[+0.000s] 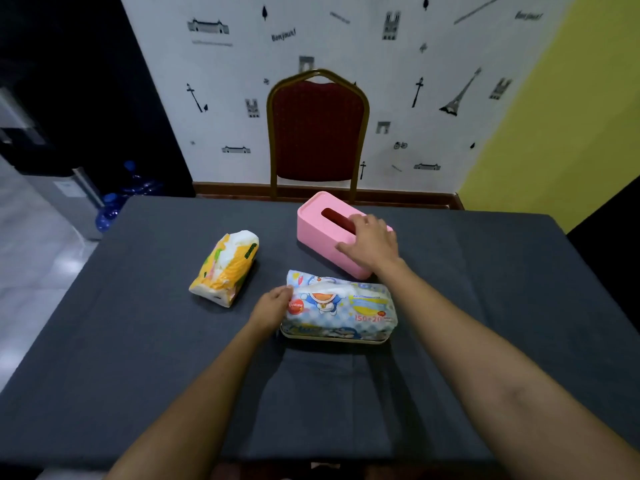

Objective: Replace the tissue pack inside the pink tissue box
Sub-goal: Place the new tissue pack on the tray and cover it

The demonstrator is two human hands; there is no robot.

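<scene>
The pink tissue box cover stands on the dark table beyond the middle, its top slot showing dark. My right hand grips its near right end, fingers over the top and side. In front of it a blue-and-white cartoon tissue pack lies on a flat beige base plate. My left hand holds the left end of that pack. A yellow-and-white tissue pack, partly used, lies to the left, apart from both hands.
The table is covered with a dark grey cloth. A red chair with a gold frame stands behind the far edge, against a patterned wall. Blue water bottles sit on the floor at the far left.
</scene>
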